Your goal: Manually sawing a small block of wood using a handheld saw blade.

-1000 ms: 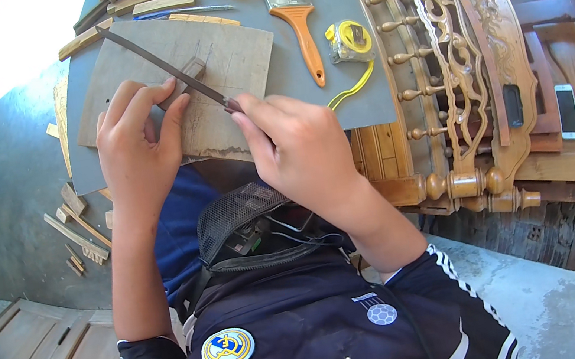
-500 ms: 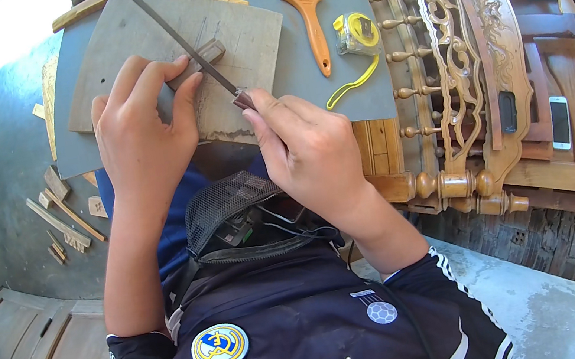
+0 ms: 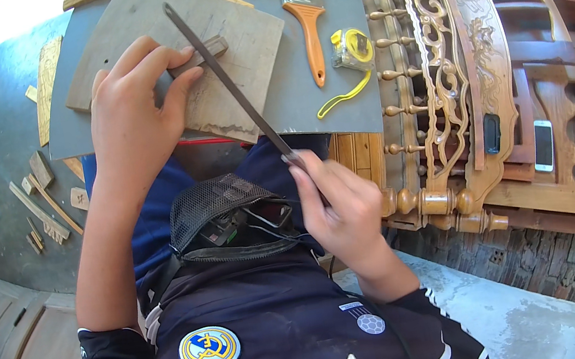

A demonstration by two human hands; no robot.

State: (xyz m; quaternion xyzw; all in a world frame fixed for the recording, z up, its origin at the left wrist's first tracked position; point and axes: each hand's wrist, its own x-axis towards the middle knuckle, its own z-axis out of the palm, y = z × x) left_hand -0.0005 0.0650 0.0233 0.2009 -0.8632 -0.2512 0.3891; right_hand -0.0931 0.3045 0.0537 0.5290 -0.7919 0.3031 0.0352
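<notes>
My left hand (image 3: pixel 138 116) presses a small grey wooden piece (image 3: pixel 196 55) down on a flat wooden board (image 3: pixel 241 74) that lies on a grey work panel (image 3: pixel 336 108). My right hand (image 3: pixel 341 208) grips the near end of a long dark metal file (image 3: pixel 223 81). The file runs diagonally up and left across the small piece, its tip reaching the board's far part. A black mesh pouch (image 3: pixel 220 205) with a device inside hangs at my chest between the forearms.
An orange-handled paintbrush (image 3: pixel 308 22) and a yellow tape measure (image 3: pixel 350 49) lie on the panel to the right. Carved wooden furniture (image 3: pixel 452 78) stands along the right, with a white phone (image 3: pixel 544 145) on it. Wood offcuts (image 3: pixel 42 196) lie scattered on the grey floor at left.
My right hand has drawn back toward my body, pulling the file down and right across the small piece. My left hand stays on the piece.
</notes>
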